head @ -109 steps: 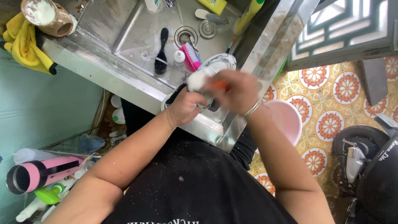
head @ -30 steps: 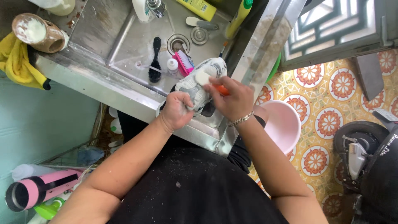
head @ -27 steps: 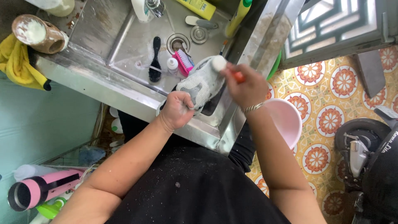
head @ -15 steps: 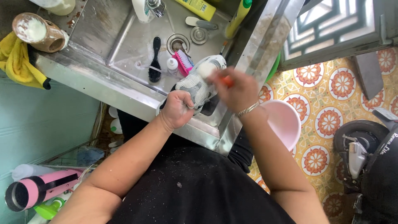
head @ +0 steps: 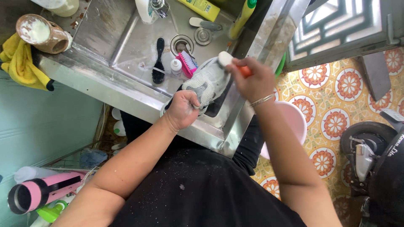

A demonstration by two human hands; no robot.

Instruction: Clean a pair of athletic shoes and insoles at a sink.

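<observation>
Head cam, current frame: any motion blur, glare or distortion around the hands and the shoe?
Head view: even daylight, no hard shadows. The right hand and its orange-handled brush are slightly soft, the left hand gripping the grey shoe sharper. Soft sheen on the steel sink rim, nothing blown out. Wide lens bends straight edges near the frame borders; the pink basin is partly hidden by the right forearm.

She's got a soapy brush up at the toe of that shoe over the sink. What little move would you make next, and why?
Probably draw the orange-handled brush back along the grey mesh shoe toward the heel. The right hand has its foamy head at the toe end, while the left hand grips the heel end, steadying it over the steel sink.
</observation>
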